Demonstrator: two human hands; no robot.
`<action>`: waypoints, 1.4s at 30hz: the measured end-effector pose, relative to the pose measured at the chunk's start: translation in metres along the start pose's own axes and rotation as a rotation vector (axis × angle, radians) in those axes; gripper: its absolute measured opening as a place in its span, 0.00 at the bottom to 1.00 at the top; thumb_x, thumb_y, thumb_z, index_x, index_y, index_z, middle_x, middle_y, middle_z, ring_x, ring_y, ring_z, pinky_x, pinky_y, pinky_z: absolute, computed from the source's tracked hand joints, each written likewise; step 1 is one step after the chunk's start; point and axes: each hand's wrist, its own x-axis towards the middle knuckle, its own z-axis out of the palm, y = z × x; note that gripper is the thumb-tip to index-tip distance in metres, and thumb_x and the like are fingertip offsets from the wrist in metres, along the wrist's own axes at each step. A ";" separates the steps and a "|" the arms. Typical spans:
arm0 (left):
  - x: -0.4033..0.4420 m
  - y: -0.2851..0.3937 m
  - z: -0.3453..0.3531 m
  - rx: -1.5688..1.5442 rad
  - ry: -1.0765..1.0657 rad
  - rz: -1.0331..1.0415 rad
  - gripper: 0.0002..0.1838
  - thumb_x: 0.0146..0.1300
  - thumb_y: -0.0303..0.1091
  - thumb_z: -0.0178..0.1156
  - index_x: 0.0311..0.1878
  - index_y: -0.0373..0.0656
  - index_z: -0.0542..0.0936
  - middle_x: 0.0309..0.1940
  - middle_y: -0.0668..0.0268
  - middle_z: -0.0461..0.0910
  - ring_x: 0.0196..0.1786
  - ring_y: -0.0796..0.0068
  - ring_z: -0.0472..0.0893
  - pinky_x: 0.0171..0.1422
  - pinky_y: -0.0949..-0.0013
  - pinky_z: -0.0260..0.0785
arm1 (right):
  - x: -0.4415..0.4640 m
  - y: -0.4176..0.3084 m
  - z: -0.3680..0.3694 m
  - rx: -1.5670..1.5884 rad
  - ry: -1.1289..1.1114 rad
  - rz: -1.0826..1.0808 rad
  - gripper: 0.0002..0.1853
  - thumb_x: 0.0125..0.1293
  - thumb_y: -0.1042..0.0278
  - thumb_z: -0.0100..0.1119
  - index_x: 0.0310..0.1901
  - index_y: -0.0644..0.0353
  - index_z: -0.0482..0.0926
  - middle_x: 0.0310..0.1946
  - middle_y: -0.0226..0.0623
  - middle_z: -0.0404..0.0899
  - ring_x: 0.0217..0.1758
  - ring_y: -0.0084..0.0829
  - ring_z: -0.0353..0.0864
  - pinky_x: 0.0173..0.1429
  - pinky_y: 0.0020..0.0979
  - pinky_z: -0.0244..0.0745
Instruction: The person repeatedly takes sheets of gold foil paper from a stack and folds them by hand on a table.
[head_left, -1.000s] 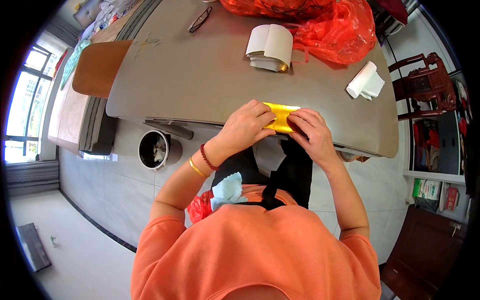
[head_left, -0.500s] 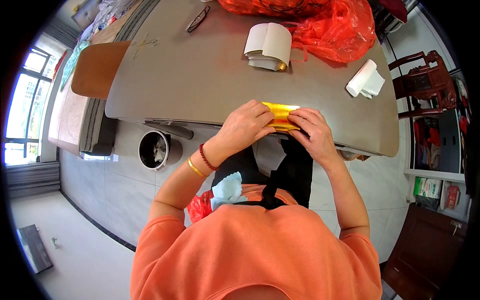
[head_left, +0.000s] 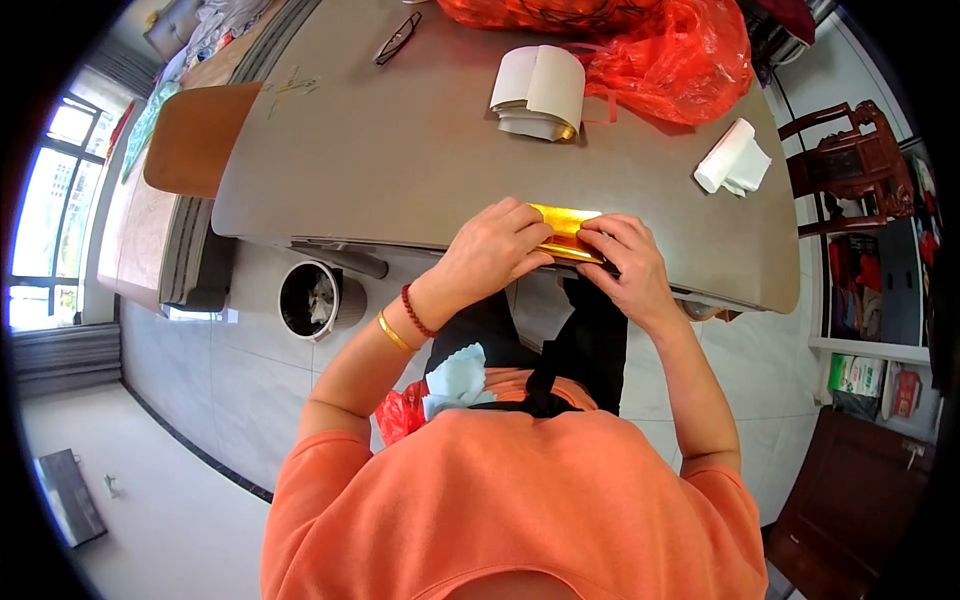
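Note:
A sheet of shiny gold foil paper (head_left: 568, 222) lies at the near edge of the table, its near side curled up. My left hand (head_left: 495, 243) pinches its left end, thumb below and fingers on top. At the right end, my right hand (head_left: 627, 262) grips the paper the same way, fingers bent over it. Parts of both ends are hidden under the fingers. Beyond my hands stands a curled stack of white-backed paper (head_left: 540, 85), with a bit of gold at its lower corner.
Red plastic bags (head_left: 680, 65) lie at the back of the table (head_left: 400, 150). Glasses (head_left: 397, 38) rest at the far left, and a white tissue roll (head_left: 733, 160) on the right. Below the table's left side stands a waste bin (head_left: 320, 300). A brown chair (head_left: 200, 138) is at the left.
The near edge of the gold paper has curled slightly further, and its shine has shifted. Both hands keep nearly the same place.

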 end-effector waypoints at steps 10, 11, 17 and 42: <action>0.014 -0.007 0.001 -0.164 -0.058 -0.203 0.14 0.54 0.32 0.70 0.43 0.39 0.81 0.39 0.58 0.80 0.46 0.55 0.77 0.52 0.58 0.72 | 0.007 0.005 0.003 0.104 -0.002 0.135 0.12 0.56 0.67 0.69 0.41 0.61 0.83 0.47 0.33 0.80 0.54 0.39 0.75 0.60 0.39 0.67; 0.014 -0.007 0.001 -0.161 -0.056 -0.201 0.14 0.54 0.32 0.70 0.42 0.39 0.81 0.39 0.58 0.79 0.46 0.55 0.77 0.51 0.58 0.72 | 0.008 0.005 0.002 0.121 -0.004 0.138 0.12 0.56 0.67 0.68 0.41 0.61 0.83 0.47 0.33 0.80 0.54 0.39 0.75 0.60 0.39 0.67; 0.013 -0.005 -0.001 -0.259 -0.009 -0.231 0.11 0.57 0.32 0.68 0.40 0.38 0.81 0.36 0.57 0.79 0.43 0.54 0.77 0.49 0.58 0.72 | 0.008 0.008 0.005 0.184 0.010 0.198 0.10 0.57 0.67 0.68 0.39 0.61 0.83 0.45 0.33 0.80 0.53 0.39 0.75 0.59 0.39 0.67; 0.022 0.005 0.020 -0.019 0.149 -0.393 0.14 0.60 0.32 0.65 0.48 0.41 0.78 0.41 0.56 0.78 0.47 0.55 0.78 0.52 0.57 0.71 | 0.018 0.010 0.022 -0.220 0.216 0.188 0.12 0.55 0.68 0.69 0.33 0.59 0.74 0.36 0.39 0.72 0.43 0.45 0.71 0.46 0.44 0.68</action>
